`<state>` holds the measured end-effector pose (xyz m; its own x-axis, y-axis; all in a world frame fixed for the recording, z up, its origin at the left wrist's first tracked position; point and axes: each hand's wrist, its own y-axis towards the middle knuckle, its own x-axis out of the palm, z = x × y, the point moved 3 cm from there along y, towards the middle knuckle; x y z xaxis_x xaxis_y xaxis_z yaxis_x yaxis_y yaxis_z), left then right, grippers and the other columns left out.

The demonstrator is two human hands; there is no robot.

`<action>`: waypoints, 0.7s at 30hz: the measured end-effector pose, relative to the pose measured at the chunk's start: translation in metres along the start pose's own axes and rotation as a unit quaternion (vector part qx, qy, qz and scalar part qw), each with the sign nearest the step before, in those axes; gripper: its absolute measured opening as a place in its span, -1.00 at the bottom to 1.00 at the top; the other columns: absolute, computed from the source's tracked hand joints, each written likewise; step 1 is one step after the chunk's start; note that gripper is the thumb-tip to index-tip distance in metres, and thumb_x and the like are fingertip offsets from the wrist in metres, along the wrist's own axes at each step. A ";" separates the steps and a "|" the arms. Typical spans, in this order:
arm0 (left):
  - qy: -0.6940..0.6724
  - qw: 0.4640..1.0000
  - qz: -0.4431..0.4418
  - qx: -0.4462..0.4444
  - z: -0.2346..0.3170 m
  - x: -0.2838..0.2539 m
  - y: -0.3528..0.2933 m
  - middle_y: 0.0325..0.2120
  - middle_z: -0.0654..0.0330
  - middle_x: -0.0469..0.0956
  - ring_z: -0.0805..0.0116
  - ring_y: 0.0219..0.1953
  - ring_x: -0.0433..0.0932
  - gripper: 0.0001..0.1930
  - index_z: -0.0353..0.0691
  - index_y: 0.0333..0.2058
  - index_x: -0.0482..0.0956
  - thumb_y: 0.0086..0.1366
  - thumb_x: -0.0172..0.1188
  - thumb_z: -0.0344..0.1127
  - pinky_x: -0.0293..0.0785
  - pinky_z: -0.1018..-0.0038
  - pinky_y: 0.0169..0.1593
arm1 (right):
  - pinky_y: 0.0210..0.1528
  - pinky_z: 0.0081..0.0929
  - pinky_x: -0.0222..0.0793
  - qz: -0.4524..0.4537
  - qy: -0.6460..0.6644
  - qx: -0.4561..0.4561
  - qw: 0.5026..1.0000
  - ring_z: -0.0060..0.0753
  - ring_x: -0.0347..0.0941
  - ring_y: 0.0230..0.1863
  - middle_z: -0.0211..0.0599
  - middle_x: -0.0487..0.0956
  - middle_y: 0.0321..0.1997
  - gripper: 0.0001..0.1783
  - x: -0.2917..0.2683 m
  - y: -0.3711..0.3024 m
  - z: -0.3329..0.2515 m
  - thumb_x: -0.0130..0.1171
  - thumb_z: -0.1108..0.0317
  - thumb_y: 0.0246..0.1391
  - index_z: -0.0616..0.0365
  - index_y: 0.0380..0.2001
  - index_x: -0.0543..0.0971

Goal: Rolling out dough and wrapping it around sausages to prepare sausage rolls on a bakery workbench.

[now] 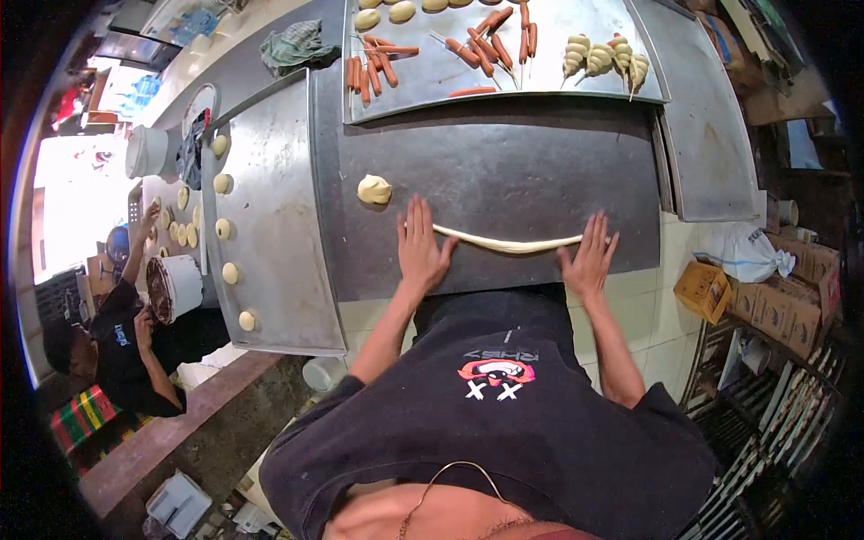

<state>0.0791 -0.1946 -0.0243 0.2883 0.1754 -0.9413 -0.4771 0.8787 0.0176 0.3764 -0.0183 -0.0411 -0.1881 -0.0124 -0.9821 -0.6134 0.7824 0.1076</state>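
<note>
A long thin rope of pale dough [508, 246] lies across the dark work surface in front of me, sagging slightly toward me in the middle. My left hand [420, 247] rests flat on its left end, fingers stretched out. On its right end lies my right hand [589, 255], also flat with the fingers extended. Just beyond my left hand sits a lump of dough [374, 189]. At the far side, a metal tray [540, 85] bears several sausages on sticks [481, 49], dough balls [402, 11] and sausages wrapped in dough spirals [598, 59].
To the left, a metal tray [279, 216] carries a row of dough balls [230, 273]. Another tray [706, 135] stands at the right. A green cloth [295, 47] lies at the back left. A co-worker [135, 333] holds a white bucket [183, 286]. Cardboard boxes [778, 310] are stacked at the right.
</note>
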 end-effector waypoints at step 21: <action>-0.272 0.941 0.162 0.118 0.090 -0.019 0.237 -0.13 -0.14 0.51 -0.15 -0.07 0.47 -0.56 -0.34 0.05 0.46 0.24 0.22 -0.26 0.36 0.09 0.01 | 0.47 0.24 -0.41 -0.032 -0.016 0.129 0.991 0.10 -0.23 0.54 -0.28 -0.03 0.56 -0.23 -0.009 0.011 -0.022 -0.23 -0.33 0.26 -0.17 0.40 0.21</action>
<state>0.0354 0.0500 0.0283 0.5717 0.5963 -0.5636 -0.4345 0.8027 0.4086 0.3544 -0.0238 -0.0275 -0.1282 -0.0517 -0.9904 -0.4061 0.9138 0.0049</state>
